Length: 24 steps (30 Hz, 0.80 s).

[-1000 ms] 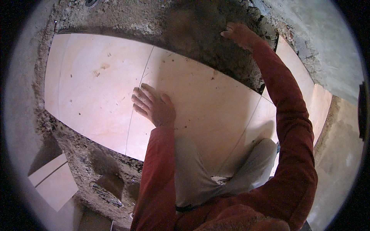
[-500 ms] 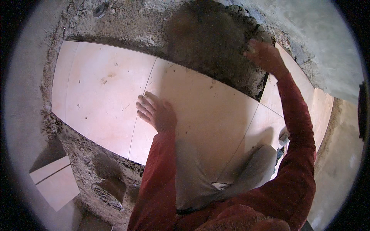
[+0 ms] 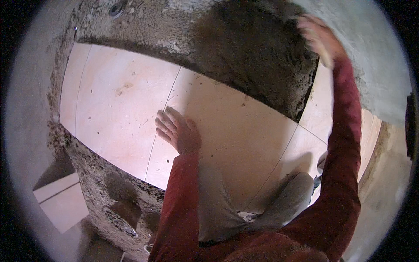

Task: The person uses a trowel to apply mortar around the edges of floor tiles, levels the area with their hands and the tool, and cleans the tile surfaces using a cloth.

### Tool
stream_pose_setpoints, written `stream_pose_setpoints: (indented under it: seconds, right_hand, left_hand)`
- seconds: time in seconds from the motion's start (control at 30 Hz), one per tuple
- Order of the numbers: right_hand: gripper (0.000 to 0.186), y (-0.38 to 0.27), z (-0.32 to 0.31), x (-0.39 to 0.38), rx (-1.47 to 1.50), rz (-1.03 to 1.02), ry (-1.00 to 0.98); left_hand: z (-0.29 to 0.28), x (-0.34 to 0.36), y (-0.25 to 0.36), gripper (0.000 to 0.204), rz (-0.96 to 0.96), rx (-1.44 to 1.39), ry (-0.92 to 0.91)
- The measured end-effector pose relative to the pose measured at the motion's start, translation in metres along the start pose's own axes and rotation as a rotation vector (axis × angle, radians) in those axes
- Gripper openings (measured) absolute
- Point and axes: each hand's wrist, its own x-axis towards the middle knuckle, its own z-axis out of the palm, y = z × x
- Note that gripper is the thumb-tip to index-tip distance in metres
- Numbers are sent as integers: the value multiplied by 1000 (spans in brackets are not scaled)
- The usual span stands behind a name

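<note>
My left hand (image 3: 178,131) rests palm down with its fingers spread on a large pinkish-beige floor tile (image 3: 231,131), its fingertips near the joint with the neighbouring tile (image 3: 122,91). My right hand (image 3: 322,38) is stretched out at the far right, over the edge of a dark, damp mortar bed (image 3: 257,48) by the wall. Motion blurs it, but its fingers look apart, and I make out nothing held. Below that hand lies another tile (image 3: 315,102), partly covered by my sleeve. Small dark crumbs dot the tile faces.
A round grey drain or pipe fitting (image 3: 117,9) sits in the rough ground at the far left. Loose tile pieces (image 3: 65,209) stand at the lower left, near a trowel-like metal tool (image 3: 124,220) lying on rubble. My knee (image 3: 299,185) is on the tiles.
My right hand has moved away and to the right, from the mortar's right side to its far corner by the wall. The left hand stays on the tile.
</note>
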Motion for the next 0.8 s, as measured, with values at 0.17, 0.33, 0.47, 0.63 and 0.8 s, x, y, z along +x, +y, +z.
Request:
stream_pose_setpoints:
  seconds: [0.17,0.33,0.47,0.63,0.8]
  right_hand:
    - [39,26,-79,-59,-205,-246,164]
    - [48,76,-27,-111,-255,190,131]
    - [58,102,-1,-97,-369,280,44]
    - [54,87,4,10,-1217,-252,96]
    - [53,69,78,101,-1169,-281,-10]
  left_hand:
    - [2,-2,-2,79,-10,-24,-2]
    - [2,-5,-6,79,22,-114,35]
    - [2,-5,-7,79,-13,-98,-3]
    - [3,-4,-7,81,-4,-100,2]
    - [2,-3,-7,85,-4,-25,-22]
